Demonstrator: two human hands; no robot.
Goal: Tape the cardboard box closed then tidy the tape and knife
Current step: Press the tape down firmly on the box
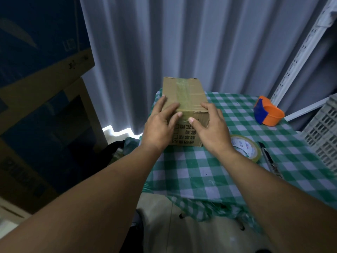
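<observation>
Both forearms enter from the lower edge of the view and reach toward 12 o'clock, ending at the cardboard box (184,99) on the bench (200,172), which is covered with a green-and-white checked cloth. Left hand (160,123): flat and spread wide, palm down, fingers resting on the near left part of the box top with the fingertips at the tape strip (183,94). Right hand (209,126): also spread, not gripping; the fingers lie on the near right corner of the box top and the thumb presses on the front face just below the top edge, where the tape folds over. Neither hand encloses any object. The tape strip runs along the centre seam of the box top from the far edge to the near edge. The box sits at the 11 o'clock part of the bench, its printed front face toward the camera. A tape roll (246,147) lies flat at 3 o'clock of the box, just beside the right wrist. A dark utility knife (268,157) lies just beyond the roll, toward 4 o'clock. An orange-and-blue tape dispenser (268,114) stands at 2 o'clock, well apart from the box. A pale slotted crate (324,136) occupies the right bench edge.
</observation>
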